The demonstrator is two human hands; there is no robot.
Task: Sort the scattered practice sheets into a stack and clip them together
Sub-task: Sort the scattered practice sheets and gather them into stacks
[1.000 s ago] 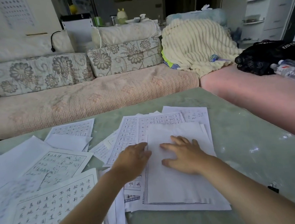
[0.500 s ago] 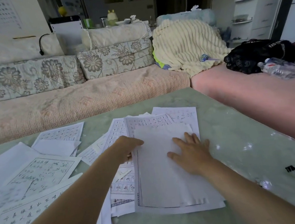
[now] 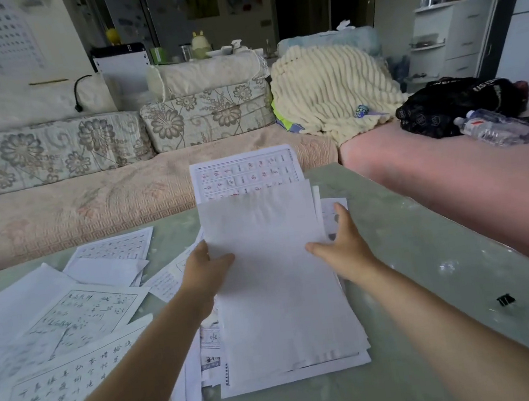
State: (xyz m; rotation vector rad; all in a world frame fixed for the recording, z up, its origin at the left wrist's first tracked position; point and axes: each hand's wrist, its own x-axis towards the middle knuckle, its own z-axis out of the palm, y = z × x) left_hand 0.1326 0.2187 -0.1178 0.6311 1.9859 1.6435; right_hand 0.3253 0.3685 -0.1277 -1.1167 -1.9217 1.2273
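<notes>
A stack of practice sheets (image 3: 277,285) is tilted up from the green table (image 3: 430,263), its near edge still resting on the tabletop. The top sheet shows a blank back; a printed sheet (image 3: 243,173) sticks out above it. My left hand (image 3: 207,270) grips the stack's left edge and my right hand (image 3: 342,244) grips its right edge. More practice sheets (image 3: 71,317) lie scattered over the table's left half. A black binder clip (image 3: 506,300) lies on the table to the right, apart from both hands.
A pink-covered sofa (image 3: 90,205) runs behind the table, with floral cushions (image 3: 206,114) and a cream blanket (image 3: 329,89). On the right seat lie a black bag (image 3: 444,105) and a plastic bottle (image 3: 497,126). White shelves (image 3: 456,33) stand at the back right.
Both hands went from lying flat on the sheets to gripping the stack's side edges. The stack's far end has been lifted off the table.
</notes>
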